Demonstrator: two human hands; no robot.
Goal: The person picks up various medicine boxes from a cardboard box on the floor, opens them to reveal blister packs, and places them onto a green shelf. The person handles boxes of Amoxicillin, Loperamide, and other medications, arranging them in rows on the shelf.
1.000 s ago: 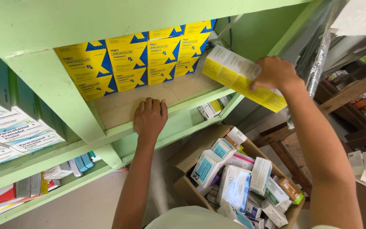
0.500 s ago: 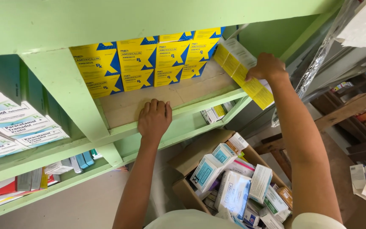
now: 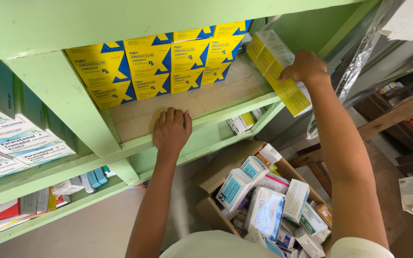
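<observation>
At two o'clock, beside the green shelf (image 3: 225,125), the right hand (image 3: 306,67) has its fingers wrapped round a yellow box (image 3: 277,67), tilted to slot beside the stacked yellow-and-blue boxes (image 3: 158,67). Left hand (image 3: 172,131) lies flat, fingers spread, bracing on the shelf board.

Hidden and cropped regions, head view.
Right hand (image 3: 306,67) covers part of the yellow-and-white carton stack (image 3: 277,64); brown cardboard box of medicine packs (image 3: 216,174) is cropped below; white-and-blue cartons (image 3: 5,138) are cropped at left.
</observation>
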